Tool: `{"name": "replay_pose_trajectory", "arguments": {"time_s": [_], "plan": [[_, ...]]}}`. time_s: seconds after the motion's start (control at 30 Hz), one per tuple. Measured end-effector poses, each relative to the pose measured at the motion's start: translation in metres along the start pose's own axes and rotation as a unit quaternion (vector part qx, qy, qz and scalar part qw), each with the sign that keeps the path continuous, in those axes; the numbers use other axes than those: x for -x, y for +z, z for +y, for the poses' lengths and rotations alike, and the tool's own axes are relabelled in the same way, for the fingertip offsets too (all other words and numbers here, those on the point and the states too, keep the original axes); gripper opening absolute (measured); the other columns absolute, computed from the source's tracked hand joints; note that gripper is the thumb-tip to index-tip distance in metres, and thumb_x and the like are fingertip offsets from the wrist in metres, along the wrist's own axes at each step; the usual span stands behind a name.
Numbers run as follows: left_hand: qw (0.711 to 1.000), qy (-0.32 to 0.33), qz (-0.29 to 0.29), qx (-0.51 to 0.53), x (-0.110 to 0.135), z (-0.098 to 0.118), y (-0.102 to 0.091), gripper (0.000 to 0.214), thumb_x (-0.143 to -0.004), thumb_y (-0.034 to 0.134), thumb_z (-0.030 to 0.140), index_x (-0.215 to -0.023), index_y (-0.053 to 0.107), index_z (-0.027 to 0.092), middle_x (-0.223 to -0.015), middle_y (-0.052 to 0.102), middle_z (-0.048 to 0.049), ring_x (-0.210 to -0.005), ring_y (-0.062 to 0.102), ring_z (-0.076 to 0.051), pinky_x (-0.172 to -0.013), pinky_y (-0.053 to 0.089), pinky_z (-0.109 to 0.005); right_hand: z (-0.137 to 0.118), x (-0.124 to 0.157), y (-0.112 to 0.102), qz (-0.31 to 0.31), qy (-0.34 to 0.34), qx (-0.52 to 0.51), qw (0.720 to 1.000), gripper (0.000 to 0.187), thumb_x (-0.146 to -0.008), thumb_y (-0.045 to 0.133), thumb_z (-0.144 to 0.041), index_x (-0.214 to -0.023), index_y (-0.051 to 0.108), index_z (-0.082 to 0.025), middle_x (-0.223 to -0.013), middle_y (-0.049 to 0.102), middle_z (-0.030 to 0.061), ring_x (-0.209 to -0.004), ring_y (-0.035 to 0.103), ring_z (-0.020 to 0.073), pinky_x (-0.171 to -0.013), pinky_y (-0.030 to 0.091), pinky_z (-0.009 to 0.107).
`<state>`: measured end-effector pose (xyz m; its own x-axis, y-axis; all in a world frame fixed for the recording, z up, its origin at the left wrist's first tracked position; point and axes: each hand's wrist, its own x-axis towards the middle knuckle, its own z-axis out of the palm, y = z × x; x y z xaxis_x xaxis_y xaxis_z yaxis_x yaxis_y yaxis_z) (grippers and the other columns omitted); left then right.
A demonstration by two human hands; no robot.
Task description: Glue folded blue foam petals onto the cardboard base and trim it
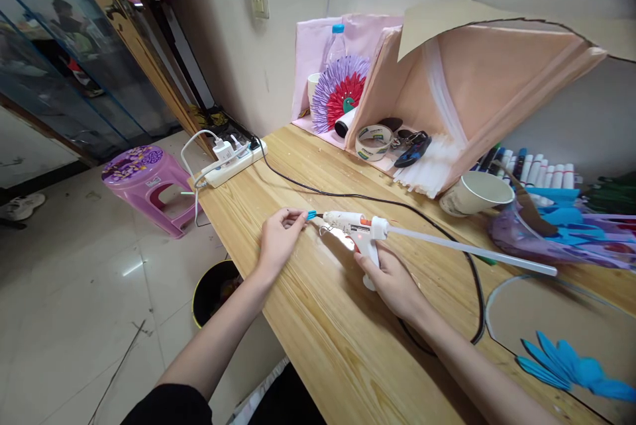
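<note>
My left hand point(281, 239) pinches a small blue petal-like piece point(311, 215) above the left side of the wooden table. My right hand point(397, 279) is wrapped around the handle of a white hot glue gun point(365, 236), whose nozzle points left and meets or nearly meets the blue piece. A long translucent glue stick point(472, 249) sticks out of the gun's back end. On the right, several blue petals point(571, 365) lie fanned on a round-edged cardboard sheet point(541, 306).
A black cord point(342, 194) loops across the table point(298, 167) from a white power strip point(233, 167). At the back, pink boxes hold a tape roll point(373, 142) and glue sticks point(427, 163). A paper cup point(477, 192) stands right. Below are a pink stool point(149, 180) and a black bin point(211, 289).
</note>
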<state>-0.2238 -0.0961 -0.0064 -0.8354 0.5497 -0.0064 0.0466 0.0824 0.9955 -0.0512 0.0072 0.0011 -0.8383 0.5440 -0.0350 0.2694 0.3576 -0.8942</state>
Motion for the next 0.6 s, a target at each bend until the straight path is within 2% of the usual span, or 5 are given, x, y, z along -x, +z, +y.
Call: {"name": "replay_pose_trajectory", "arguments": {"time_s": [0.33,0.6], "plan": [[1.0,0.0,-0.003,-0.009,-0.0007,-0.0002,-0.0004,0.022,-0.069,0.067,0.034,-0.076,0.065,0.013,-0.07,0.067,-0.0045,-0.063,0.063,-0.014,-0.064,0.05,-0.025,0.0006,-0.0016,-0.0001,0.014,-0.017,-0.005,1.0,0.023,-0.084,0.041,-0.035,-0.082,0.055,-0.016,-0.078,0.058,0.0023,-0.071,0.053,0.0162,-0.067,0.042,0.026],[1.0,0.0,-0.005,-0.017,-0.0006,-0.0011,-0.0006,0.022,-0.069,0.067,0.034,-0.077,0.065,0.013,-0.071,0.067,-0.0048,-0.063,0.063,-0.014,-0.063,0.05,-0.025,0.0011,-0.0012,-0.0006,0.019,-0.014,-0.001,1.0,0.022,-0.084,0.042,-0.036,-0.079,0.053,-0.018,-0.073,0.056,0.0007,-0.066,0.051,0.0149,-0.061,0.043,0.024]]}}
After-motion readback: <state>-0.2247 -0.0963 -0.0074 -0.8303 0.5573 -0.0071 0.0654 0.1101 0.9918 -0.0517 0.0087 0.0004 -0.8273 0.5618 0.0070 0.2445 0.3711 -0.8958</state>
